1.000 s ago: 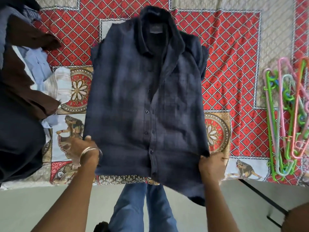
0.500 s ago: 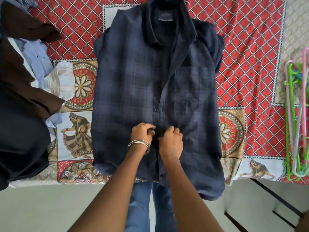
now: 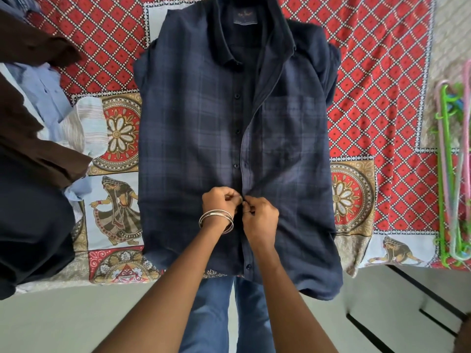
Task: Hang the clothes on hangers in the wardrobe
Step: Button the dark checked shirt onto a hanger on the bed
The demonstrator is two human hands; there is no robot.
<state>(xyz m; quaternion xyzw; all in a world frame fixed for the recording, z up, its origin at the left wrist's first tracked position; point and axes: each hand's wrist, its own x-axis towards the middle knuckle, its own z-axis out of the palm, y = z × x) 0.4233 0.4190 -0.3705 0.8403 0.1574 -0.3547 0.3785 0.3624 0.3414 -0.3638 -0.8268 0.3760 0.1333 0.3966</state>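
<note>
Our left hand (image 3: pixel 220 200) and right hand (image 3: pixel 258 216) meet, each grip pinching the placket of the dark plaid shirt (image 3: pixel 204 138), which lies flat on the patterned bedspread (image 3: pixel 382 80). Farther up, the collar label (image 3: pixel 245 16) carries writing too small to read. Plastic hangers (image 3: pixel 449 174) lie right.

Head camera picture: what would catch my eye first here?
A dark checked shirt lies spread across the middle of a red patterned bedspread. The left hand and right hand pinch its front edges together low on the button line. Bright plastic hangers lie at the right edge.
</note>
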